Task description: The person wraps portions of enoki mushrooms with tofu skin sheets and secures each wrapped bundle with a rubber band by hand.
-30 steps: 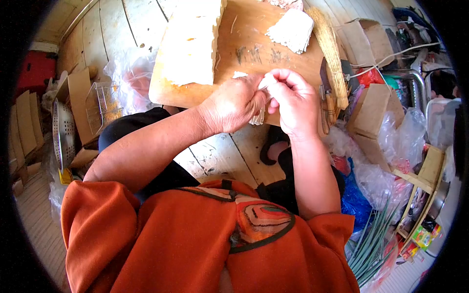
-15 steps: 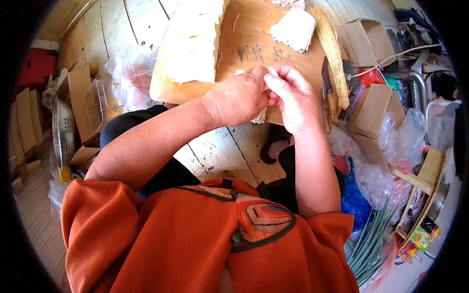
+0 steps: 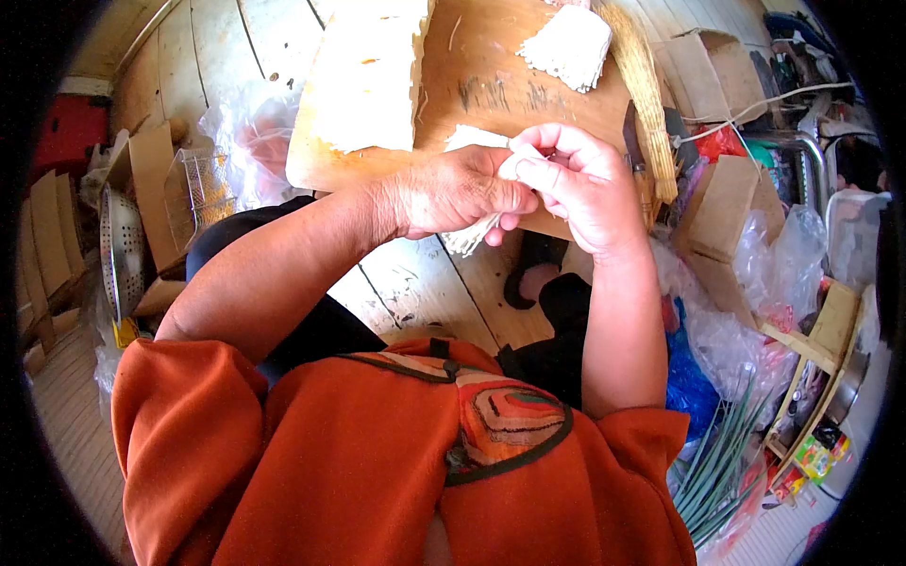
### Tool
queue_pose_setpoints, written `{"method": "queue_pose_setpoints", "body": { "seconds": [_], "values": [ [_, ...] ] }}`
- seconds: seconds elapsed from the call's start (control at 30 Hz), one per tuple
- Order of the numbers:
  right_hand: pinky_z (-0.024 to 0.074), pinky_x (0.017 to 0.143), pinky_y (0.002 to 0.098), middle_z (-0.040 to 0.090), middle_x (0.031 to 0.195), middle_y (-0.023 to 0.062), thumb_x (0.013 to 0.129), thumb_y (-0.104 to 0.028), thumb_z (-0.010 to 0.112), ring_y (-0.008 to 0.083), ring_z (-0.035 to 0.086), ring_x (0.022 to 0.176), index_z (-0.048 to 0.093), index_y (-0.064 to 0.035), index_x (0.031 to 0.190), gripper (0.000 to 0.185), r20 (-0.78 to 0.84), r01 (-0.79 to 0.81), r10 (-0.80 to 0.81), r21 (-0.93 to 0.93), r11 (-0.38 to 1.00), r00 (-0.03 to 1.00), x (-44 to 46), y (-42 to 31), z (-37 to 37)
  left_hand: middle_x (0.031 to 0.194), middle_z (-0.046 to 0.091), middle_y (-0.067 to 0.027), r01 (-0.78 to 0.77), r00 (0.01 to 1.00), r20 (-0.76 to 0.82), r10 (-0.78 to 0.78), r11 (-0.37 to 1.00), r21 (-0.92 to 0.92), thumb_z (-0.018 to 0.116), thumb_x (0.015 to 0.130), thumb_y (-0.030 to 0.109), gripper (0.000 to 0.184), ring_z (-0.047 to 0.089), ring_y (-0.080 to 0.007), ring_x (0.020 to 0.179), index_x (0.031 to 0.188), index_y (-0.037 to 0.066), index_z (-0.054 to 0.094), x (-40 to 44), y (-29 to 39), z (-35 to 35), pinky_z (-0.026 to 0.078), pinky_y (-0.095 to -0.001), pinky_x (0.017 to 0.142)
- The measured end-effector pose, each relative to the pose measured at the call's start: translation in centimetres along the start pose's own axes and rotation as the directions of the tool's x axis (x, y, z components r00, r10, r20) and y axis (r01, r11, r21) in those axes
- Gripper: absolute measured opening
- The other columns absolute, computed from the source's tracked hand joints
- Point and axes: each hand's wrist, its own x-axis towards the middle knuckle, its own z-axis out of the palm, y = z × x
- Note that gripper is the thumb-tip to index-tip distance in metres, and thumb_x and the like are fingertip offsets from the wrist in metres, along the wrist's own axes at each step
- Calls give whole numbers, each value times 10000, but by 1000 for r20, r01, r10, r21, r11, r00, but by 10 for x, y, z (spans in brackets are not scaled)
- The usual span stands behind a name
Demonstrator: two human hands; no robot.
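My left hand is closed around a bundle of thin white strips, whose loose ends hang below my fingers. A white piece shows just above that hand; I cannot tell whether it belongs to the bundle. My right hand meets the left one, its thumb and fingers pinching a white end of the bundle. Both hands are over the near edge of a wooden board. On the board lie a long white stack of sheets and a white bundle with a fringed edge.
A straw whisk broom lies along the board's right side, with a dark blade beside it. Cardboard boxes, plastic bags and green onions are on the right. A metal colander and wire basket stand left.
My hands have shifted slightly apart, the right one moving right. The left hand has turned, and more of the white strips and the pinched white end now shows.
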Motion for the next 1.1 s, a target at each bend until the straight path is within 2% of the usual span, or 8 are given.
{"method": "queue_pose_setpoints", "body": {
  "seconds": [0.17,0.2,0.27,0.4,0.5,0.63,0.7,1.1],
  "values": [
    [277,413,155,604,831,-6,860,-156,658,31,453,553,600,-29,1102,279,-163,99,-72,162,982,984,5,-4,-20,674,515,-31,-119,978,-168,125,992,48,637,860,400,389,542,-147,553,920,35,518,1,6,-3,489,-287,541],
    [231,395,159,586,831,-15,858,-188,667,25,421,533,595,-37,1135,323,-256,140,-103,129,982,961,7,-4,-28,670,518,-37,-139,970,-198,139,990,11,608,883,336,309,545,-144,558,891,41,513,1,9,-6,495,-285,553],
    [351,465,188,627,806,0,840,-214,680,50,481,563,650,-38,1046,272,-454,-33,-39,-149,988,890,11,5,-45,674,523,-49,-175,948,-276,156,983,-45,573,889,231,202,539,-142,575,850,43,509,1,13,-14,486,-283,563],
    [508,737,337,699,888,152,778,-285,683,249,674,778,698,-14,926,309,-520,-410,-24,-700,585,854,21,58,-69,753,518,-55,-214,914,-358,191,976,-27,601,864,300,276,513,-153,613,907,39,521,3,10,-20,449,-298,552],
    [509,742,402,666,786,188,775,-369,631,343,654,774,721,-77,817,308,-552,-560,112,-782,274,826,25,65,-56,770,535,-65,-215,898,-395,195,977,-5,599,863,295,278,522,-163,623,914,33,523,3,12,-15,456,-303,572],
    [512,729,429,663,779,189,773,-362,616,360,649,767,719,-91,777,290,-619,-621,86,-754,216,781,26,66,-40,701,543,-75,-206,891,-421,169,978,-43,576,843,228,220,541,-162,617,857,20,507,3,10,-16,476,-299,602],
    [516,715,443,663,783,187,756,-339,622,365,647,754,714,-95,762,261,-575,-539,-103,-805,248,811,27,84,-43,763,547,-82,-160,898,-415,147,987,5,578,862,253,261,535,-184,650,948,10,533,5,5,-19,463,-310,591],
    [522,694,405,670,766,168,725,-287,638,319,660,692,701,-77,747,221,-557,-512,-133,-817,266,820,35,103,-51,759,550,-95,-147,927,-351,136,989,-5,601,833,302,328,543,-191,657,953,6,527,5,-5,-22,467,-318,613]
  ]
}}
